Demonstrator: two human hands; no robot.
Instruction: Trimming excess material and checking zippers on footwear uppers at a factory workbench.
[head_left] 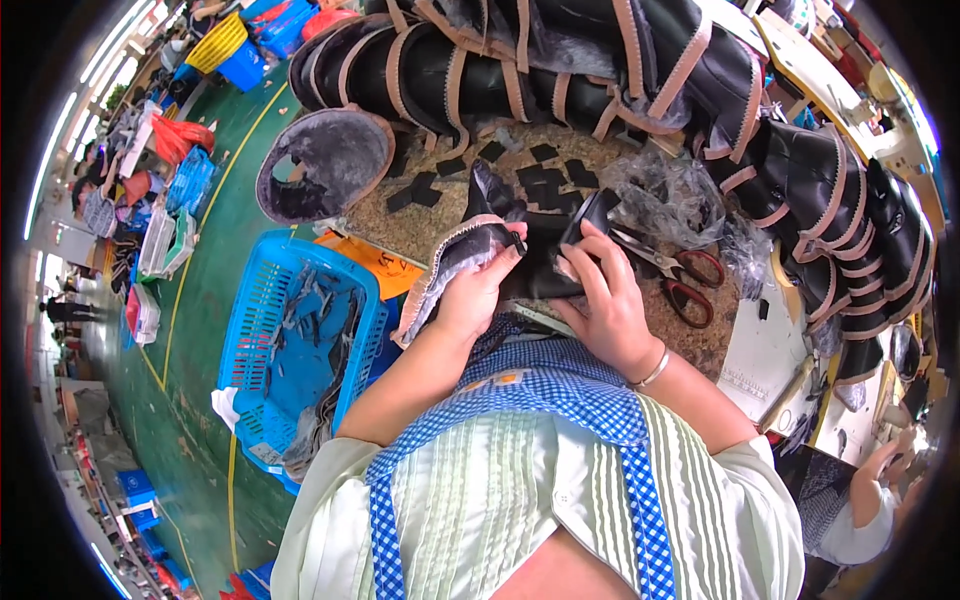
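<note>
Black lined piece [545, 250]: located between both hands, at the near side of the speckled counter [410, 236]. A heap of black pieces with tan trim [480, 90] occupies the far side; a blue basket [250, 345] stands to the left. Left hand [475, 295]: fingers pinch the piece beside its grey lining. Right hand [610, 300]: fingers grip its black side, contact partly hidden. For good control, apply even tension and keep the trimmed edge uncreased. Leave the scissors [668, 265] and black patches [540, 183] clear of the work.
</note>
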